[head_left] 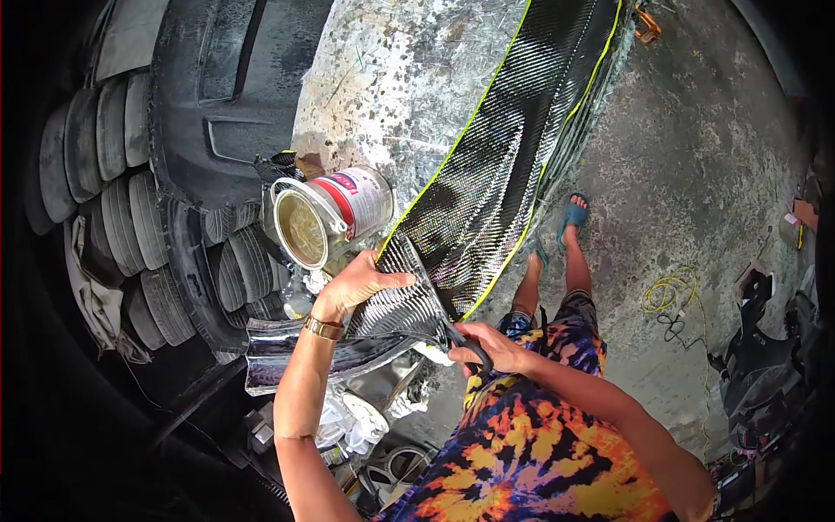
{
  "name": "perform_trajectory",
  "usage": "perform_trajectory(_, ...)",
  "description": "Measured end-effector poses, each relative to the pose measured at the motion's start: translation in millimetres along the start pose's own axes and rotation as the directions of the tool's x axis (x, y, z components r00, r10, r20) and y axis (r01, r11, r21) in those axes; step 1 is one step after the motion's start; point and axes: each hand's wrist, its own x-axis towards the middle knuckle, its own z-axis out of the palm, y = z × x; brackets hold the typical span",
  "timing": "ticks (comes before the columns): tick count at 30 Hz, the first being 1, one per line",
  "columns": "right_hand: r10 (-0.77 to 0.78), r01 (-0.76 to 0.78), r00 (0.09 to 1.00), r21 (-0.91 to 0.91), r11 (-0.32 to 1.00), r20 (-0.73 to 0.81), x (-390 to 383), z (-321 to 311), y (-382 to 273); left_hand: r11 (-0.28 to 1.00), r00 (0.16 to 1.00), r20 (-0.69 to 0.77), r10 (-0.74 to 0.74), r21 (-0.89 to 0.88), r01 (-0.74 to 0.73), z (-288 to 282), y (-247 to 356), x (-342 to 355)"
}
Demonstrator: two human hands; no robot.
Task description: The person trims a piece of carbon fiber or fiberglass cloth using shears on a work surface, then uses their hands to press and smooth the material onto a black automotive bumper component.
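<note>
Now our left hand (365,283) presses flat, fingers spread, on the near end of the carbon-fibre sheet (487,174), pinning the weave steady on the tabletop (383,78). Our right hand (483,344) is closed around dark handles, probably scissors (448,326), at the sheet's edge, beside an open tin (326,217).

Long strip of black woven carbon cloth (496,165) with a yellow-green edge, laid diagonally across the spattered bench. Its near end is held flat while black-handled scissors (444,322) cut into the weave there.
</note>
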Motion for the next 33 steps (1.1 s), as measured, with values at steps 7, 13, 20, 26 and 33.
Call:
perform_trajectory(7, 0.014, -0.013, 1.000, -0.051, 0.999, 0.007, -0.5, -1.5, 6.6, 0.999, 0.999, 0.004, -0.032, 0.014, 0.032, -3.1, -1.2, 3.6)
perform_trajectory(13, 0.001, -0.001, 1.000, -0.003, 1.000, 0.027, 1.6, -2.5, -7.2, 0.999, 0.999, 0.037, -0.034, -0.009, 0.034, -6.6, -5.2, 6.3)
perform_trajectory(20, -0.002, 0.002, 1.000, -0.017, 1.000, 0.007, 6.4, -2.9, -8.1, 0.999, 0.999, 0.037, -0.025, -0.034, 0.027, -5.8, -5.2, 7.4)
perform_trajectory(26, -0.017, 0.016, 1.000, -0.053, 0.998, -0.018, 2.8, -0.9, -13.2, 1.000, 1.000, 0.022, -0.009, -0.014, 0.010, -3.0, -3.0, 6.0)
perform_trajectory(33, -0.015, 0.015, 1.000, -0.042, 0.999, -0.001, 6.2, -3.4, -3.4, 0.999, 1.000, -0.012, -0.023, -0.039, 0.023, -5.6, -7.8, 8.4)
